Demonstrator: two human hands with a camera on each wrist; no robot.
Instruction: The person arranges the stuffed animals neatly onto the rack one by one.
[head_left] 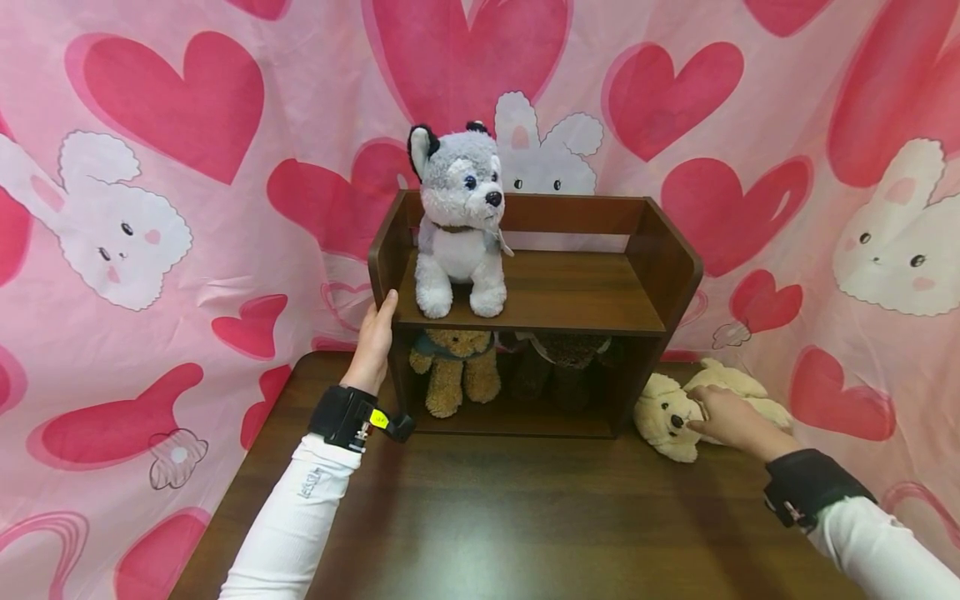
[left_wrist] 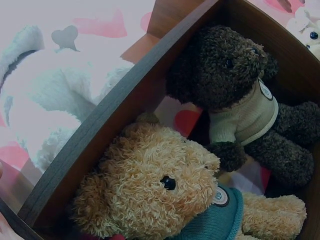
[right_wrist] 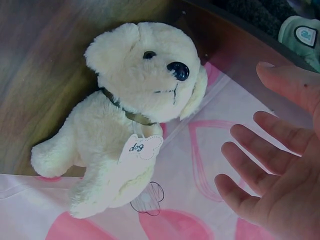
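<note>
My left hand (head_left: 372,343) grips the left side panel of a dark brown wooden shelf (head_left: 532,323), thumb along its front edge and the other fingers mostly hidden outside. A grey and white plush husky (head_left: 460,217) sits upright on the upper board, close to that hand. On the right, a cream plush dog (head_left: 660,412) lies beside the shelf. My right hand (head_left: 723,417) overlaps it in the head view. In the right wrist view, the right hand (right_wrist: 275,165) has spread fingers with space between them and the plush dog (right_wrist: 145,75).
Inside the lower compartment sit a tan teddy bear (left_wrist: 155,180) in a teal sweater and a dark brown bear (left_wrist: 215,65) in a pale sweater. The shelf stands on a brown table (head_left: 487,508), with pink heart-and-rabbit cloth (head_left: 300,92) behind and at both sides.
</note>
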